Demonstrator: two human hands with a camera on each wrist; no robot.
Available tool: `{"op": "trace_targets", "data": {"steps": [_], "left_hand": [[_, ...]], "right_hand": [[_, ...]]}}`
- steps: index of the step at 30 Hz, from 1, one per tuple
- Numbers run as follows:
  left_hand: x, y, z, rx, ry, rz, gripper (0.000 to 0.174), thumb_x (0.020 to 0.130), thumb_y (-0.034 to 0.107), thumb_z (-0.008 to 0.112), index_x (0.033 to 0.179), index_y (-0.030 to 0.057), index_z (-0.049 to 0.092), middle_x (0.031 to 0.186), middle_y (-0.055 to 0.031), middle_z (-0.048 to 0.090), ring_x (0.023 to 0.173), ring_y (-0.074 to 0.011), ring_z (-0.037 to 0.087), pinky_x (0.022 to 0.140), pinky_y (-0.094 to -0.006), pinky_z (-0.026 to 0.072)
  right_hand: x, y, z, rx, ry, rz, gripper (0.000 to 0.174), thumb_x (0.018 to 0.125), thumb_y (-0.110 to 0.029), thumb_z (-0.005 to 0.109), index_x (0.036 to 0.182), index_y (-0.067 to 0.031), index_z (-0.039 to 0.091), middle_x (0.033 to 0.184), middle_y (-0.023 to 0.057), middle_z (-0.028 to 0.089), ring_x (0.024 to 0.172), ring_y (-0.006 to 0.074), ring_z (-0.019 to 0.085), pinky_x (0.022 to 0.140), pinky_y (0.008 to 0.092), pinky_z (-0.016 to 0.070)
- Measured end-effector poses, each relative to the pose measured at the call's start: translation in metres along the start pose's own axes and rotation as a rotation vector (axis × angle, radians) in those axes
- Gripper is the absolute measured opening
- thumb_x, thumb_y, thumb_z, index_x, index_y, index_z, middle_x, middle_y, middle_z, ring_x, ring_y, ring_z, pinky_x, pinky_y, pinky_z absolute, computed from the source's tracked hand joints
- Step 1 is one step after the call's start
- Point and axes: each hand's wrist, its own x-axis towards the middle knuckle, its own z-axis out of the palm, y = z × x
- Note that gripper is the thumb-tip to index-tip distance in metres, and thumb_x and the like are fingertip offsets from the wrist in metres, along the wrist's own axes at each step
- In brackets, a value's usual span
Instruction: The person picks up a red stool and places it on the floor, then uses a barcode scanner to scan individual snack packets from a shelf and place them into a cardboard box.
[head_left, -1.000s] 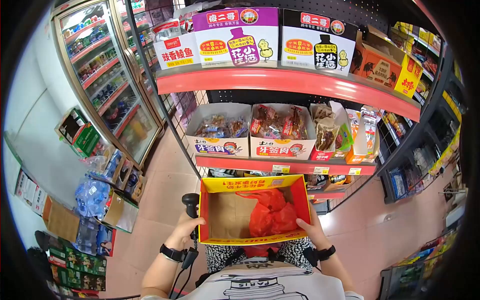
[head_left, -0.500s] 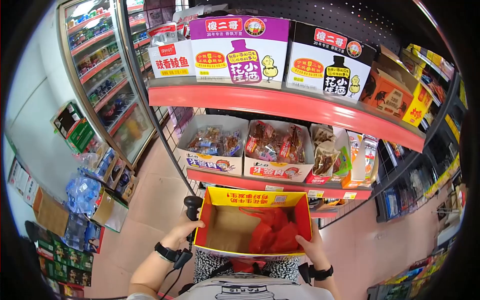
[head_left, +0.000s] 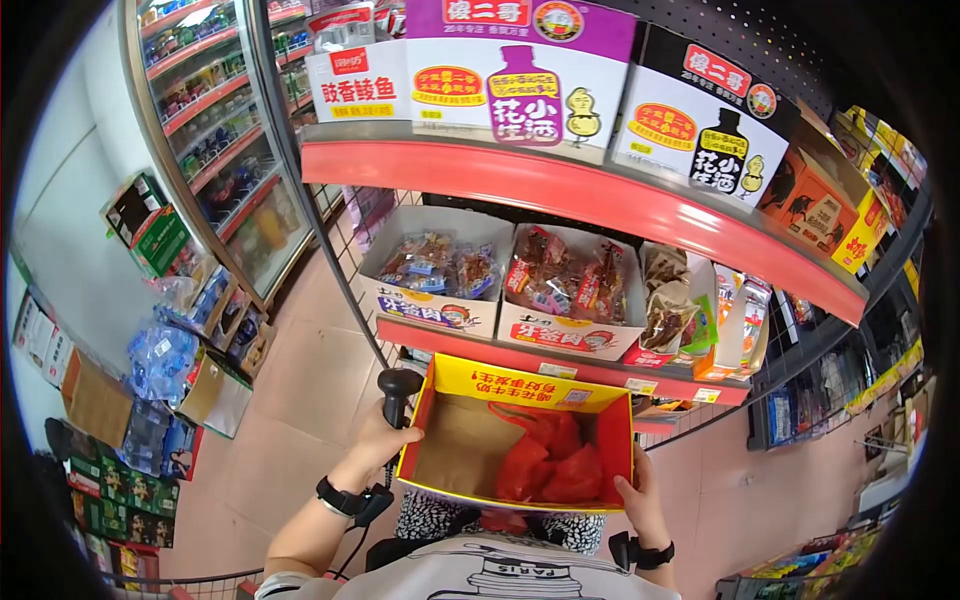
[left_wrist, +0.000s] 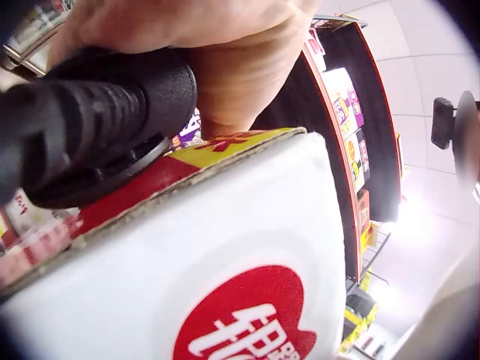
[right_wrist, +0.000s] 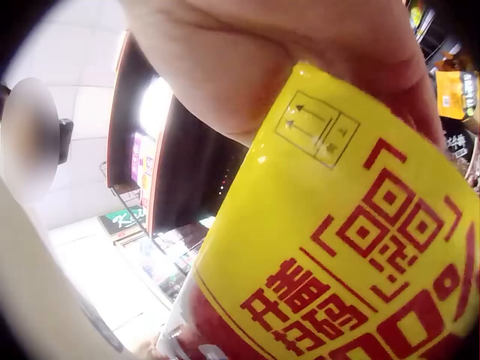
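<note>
Two hands grip the carton (head_left: 520,385) between them: left hand (head_left: 383,442), right hand (head_left: 640,500).

You're in a small grocery or convenience shop. Red-edged shelves (head_left: 560,190) run right in front of you, with big printed cartons (head_left: 520,70) on top and open display boxes (head_left: 440,275) of packaged snacks below. Price tags (head_left: 640,386) are stuck along the shelf edge. On your left is a glass-door fridge (head_left: 215,150) full of bottled drinks. Shrink-wrapped water packs (head_left: 160,360) and stock cartons (head_left: 150,230) are piled on the tiled floor (head_left: 300,380) beside it. More racks (head_left: 795,415) of packets stand on your right. The black handheld scanner (head_left: 398,385) in your left hand (head_left: 380,445) is shop kit too.
</note>
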Motion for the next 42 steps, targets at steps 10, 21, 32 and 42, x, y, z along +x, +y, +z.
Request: {"op": "trace_targets", "data": {"steps": [10, 21, 32, 42], "left_hand": [[0.013, -0.027, -0.030, -0.173, -0.086, -0.013, 0.052, 0.057, 0.004, 0.072, 0.103, 0.0008, 0.047, 0.077, -0.0023, 0.051, 0.066, -0.0124, 0.052, 0.060, -0.0258, 0.0457], [0.016, -0.036, -0.035, -0.245, -0.094, -0.090, 0.058, 0.061, 0.009, 0.075, 0.111, -0.0013, 0.045, 0.084, -0.0047, 0.053, 0.072, -0.0140, 0.054, 0.066, -0.0274, 0.0455], [-0.001, -0.023, -0.028, -0.232, -0.098, -0.109, 0.057, 0.061, 0.007, 0.073, 0.111, 0.0011, 0.047, 0.095, -0.0067, 0.052, 0.085, -0.0172, 0.054, 0.076, -0.0296, 0.0451], [-0.015, -0.015, -0.029, -0.293, -0.088, -0.056, 0.060, 0.057, 0.004, 0.074, 0.111, 0.0047, 0.047, 0.083, -0.0024, 0.051, 0.075, -0.0134, 0.052, 0.069, -0.0265, 0.0447]], "right_hand": [[0.005, -0.011, 0.028, -0.116, 0.090, -0.082, 0.062, 0.067, 0.020, 0.031, 0.128, 0.0071, 0.033, 0.126, 0.0168, 0.044, 0.119, 0.0229, 0.042, 0.100, 0.0301, 0.0301], [0.014, 0.004, 0.033, -0.381, 0.056, -0.146, 0.057, 0.075, 0.003, 0.055, 0.127, 0.0037, 0.030, 0.118, 0.0201, 0.047, 0.112, 0.0266, 0.046, 0.093, 0.0338, 0.0372], [0.014, -0.200, 0.026, 0.310, -1.400, -0.722, 0.037, 0.082, -0.028, 0.057, 0.104, 0.0001, 0.052, 0.105, 0.0138, 0.055, 0.095, 0.0309, 0.051, 0.083, 0.0427, 0.0397], [-0.004, -0.204, 0.091, 0.440, -1.946, -0.738, 0.049, 0.082, -0.041, 0.058, 0.109, -0.0004, 0.049, 0.103, 0.0147, 0.054, 0.094, 0.0343, 0.050, 0.081, 0.0470, 0.0392]]}}
